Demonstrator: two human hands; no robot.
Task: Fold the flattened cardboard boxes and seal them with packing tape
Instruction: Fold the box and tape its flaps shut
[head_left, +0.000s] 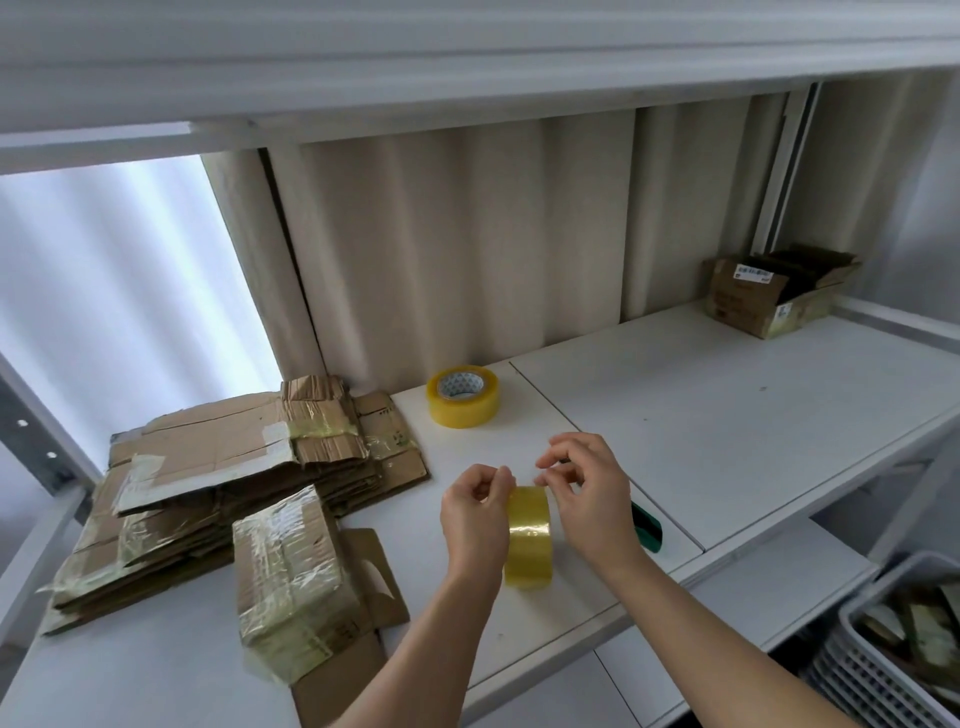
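Left hand (475, 525) curled round the near roll of yellowish packing tape (529, 538), thumb and fingers gripping its left side; roll held on edge, above the white desk (727, 415), whether its lower rim touches the surface cannot be told. Right hand (582, 493) at the top of the same roll, fingertips bent and pinching at the tape's upper edge; the loose end itself too small to make out. Both forearms enter from the lower edge of the view.

Second tape roll (463, 396) lies flat on the desk further back, core opening facing up, well apart from the hands. Stack of flattened cardboard boxes (223, 483) on the left part of the desk, worn, with strips of old tape across the flaps. Just in front of the stack, a smaller folded box (291, 582) wrapped in glossy tape, resting on a flat cardboard piece with a cut-out handle (379, 571). A dark green object (647, 530) partly hidden behind the right hand, on the desk; what it is cannot be told.

Far right back corner: an open cardboard carton (774, 291) with a printed label. Lower right, beneath desk level: a white slatted plastic basket (883, 649) holding cardboard scraps. Pale pleated curtain (467, 244) behind the desk; a white shelf (467, 62) overhead.
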